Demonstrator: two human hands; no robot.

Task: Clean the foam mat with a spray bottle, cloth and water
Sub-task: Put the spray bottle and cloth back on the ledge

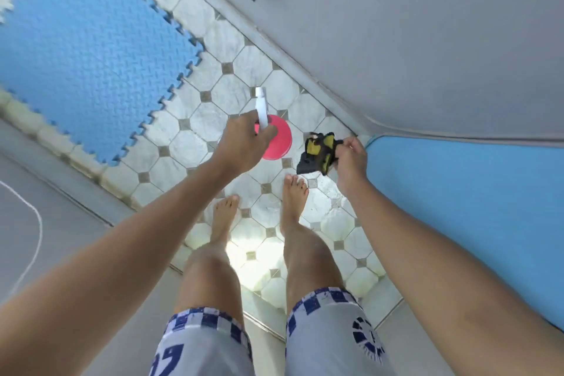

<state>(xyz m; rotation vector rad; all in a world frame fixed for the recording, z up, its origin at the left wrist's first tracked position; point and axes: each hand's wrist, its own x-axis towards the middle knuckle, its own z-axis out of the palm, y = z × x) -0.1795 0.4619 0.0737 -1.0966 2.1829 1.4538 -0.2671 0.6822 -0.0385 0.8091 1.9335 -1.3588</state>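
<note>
We are standing barefoot on glossy octagonal floor tiles (265, 168) between the wall and a grey floor strip. Our left hand (244, 140) is gripping a slim white spray bottle (262, 107), nozzle pointing away, above a round pink basin (279, 143). Our right hand (351, 159) is clutching a crumpled black-and-yellow cloth (317, 151). The blue foam mat (88, 55), diamond-textured with jagged interlocking edges, is lying up left, with open tiles between it and us. A smooth blue mat (467, 207) is lying on the right. Our shorts are showing partial numerals.
</note>
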